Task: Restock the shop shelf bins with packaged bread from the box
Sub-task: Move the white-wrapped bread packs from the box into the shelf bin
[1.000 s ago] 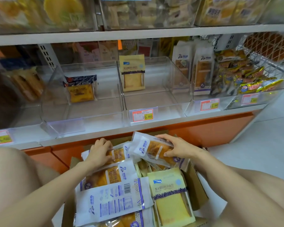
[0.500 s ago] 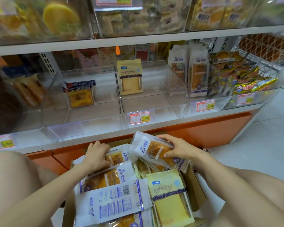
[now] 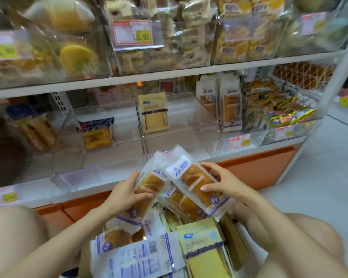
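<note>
Left hand grips one white bread packet around its middle, and the right hand grips a second packet that overlaps it. Both are held above the open box of packaged bread, in front of the clear shelf bins.

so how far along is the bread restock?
Early. Done: little shows; the left bin and middle bin hold one pack each. In hand: the left hand and right hand each grip a white bread pack above the box. Left: placing those, plus the packs piled in the box.
</note>
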Action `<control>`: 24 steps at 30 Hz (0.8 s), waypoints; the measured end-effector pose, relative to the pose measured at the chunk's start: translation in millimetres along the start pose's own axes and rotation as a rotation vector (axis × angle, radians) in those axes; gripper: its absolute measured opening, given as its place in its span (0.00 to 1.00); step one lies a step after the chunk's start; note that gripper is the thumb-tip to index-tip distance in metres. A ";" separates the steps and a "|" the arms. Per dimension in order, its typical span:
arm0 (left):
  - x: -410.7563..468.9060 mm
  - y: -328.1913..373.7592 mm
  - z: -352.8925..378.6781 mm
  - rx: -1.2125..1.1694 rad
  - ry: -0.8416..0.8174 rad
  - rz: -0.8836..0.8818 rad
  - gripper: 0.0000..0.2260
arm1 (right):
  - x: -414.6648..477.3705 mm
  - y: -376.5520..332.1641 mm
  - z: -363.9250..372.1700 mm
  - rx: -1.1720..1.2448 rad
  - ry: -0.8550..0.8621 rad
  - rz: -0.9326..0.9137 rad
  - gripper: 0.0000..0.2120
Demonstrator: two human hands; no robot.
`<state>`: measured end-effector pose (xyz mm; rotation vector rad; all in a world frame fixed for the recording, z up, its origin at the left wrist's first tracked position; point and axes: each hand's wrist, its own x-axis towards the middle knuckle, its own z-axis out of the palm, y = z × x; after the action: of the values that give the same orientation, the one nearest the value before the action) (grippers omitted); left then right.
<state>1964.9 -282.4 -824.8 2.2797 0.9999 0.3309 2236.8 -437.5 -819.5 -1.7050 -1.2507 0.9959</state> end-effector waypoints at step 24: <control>110.2 181.1 13.8 -0.691 -0.216 -0.007 0.32 | -32.6 -39.8 -109.9 0.381 0.629 0.038 0.23</control>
<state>2150.6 -302.4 -723.5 1.6406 0.6475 0.3508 2316.1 -476.0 -736.2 -1.5615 -0.5801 0.5908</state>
